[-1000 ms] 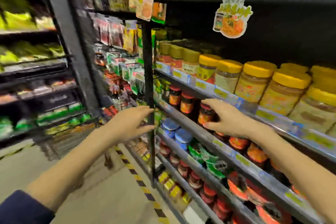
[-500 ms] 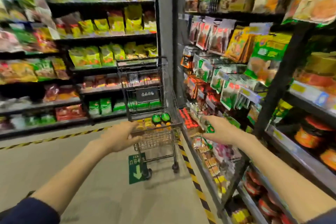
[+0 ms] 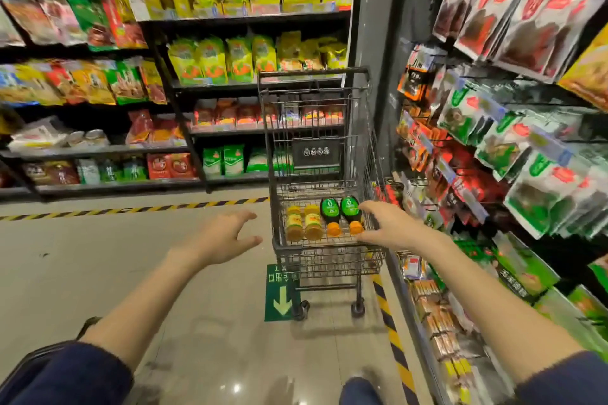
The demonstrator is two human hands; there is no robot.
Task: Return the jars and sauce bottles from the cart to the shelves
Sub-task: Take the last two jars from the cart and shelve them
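Now your right hand reaches over the near right corner of the cart, fingers spread wide and holding nothing. That spread looks sized to the two sauce bottles lying just beside it; contact cannot be told. The two jars lie flat beside them, toward the near left edge. Your left hand hangs open outside the cart's left edge, probably ready for a jar.

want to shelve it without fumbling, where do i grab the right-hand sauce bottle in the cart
Take the right-hand sauce bottle round its dark body, between the green label and the orange cap, coming from above and the right. It lies flat in the cart, cap toward you, with the other bottle close on its left.
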